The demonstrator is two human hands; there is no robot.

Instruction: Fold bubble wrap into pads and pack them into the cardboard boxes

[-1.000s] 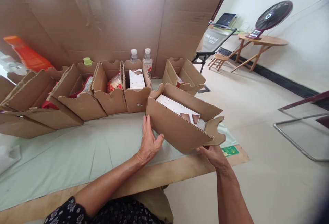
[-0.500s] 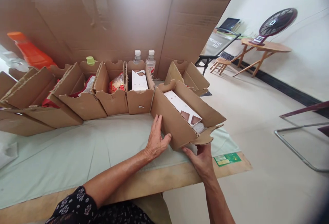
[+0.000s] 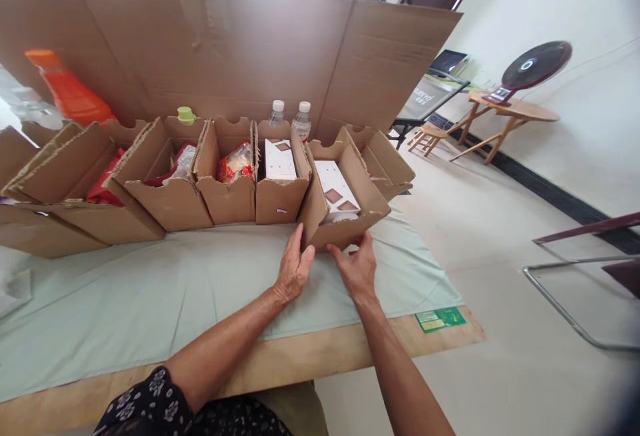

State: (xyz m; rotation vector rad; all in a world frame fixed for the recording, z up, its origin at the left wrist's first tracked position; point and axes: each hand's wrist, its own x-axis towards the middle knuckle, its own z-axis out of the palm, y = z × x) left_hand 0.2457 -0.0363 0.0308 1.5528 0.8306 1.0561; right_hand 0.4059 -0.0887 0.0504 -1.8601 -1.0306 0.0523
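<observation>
An open cardboard box (image 3: 345,229) stands at the right end of a row of similar boxes on the pale green cloth. Inside it lies a white carton (image 3: 336,188) with brown diamond marks. My left hand (image 3: 294,266) presses its fingers against the box's front left corner. My right hand (image 3: 357,266) touches the box's front wall from below, fingers curled up against the cardboard. Both hands steady the box between them.
The row holds several open boxes (image 3: 227,196) with snack packets and another white carton (image 3: 280,159). Two water bottles (image 3: 290,116) and a tall cardboard sheet (image 3: 240,49) stand behind. An orange bottle (image 3: 67,89) is far left. A fan (image 3: 535,66) on a wooden table stands at right.
The box has swung round and slid back into line with the row, its long side now pointing away from me. Both hands followed it to its front end.
</observation>
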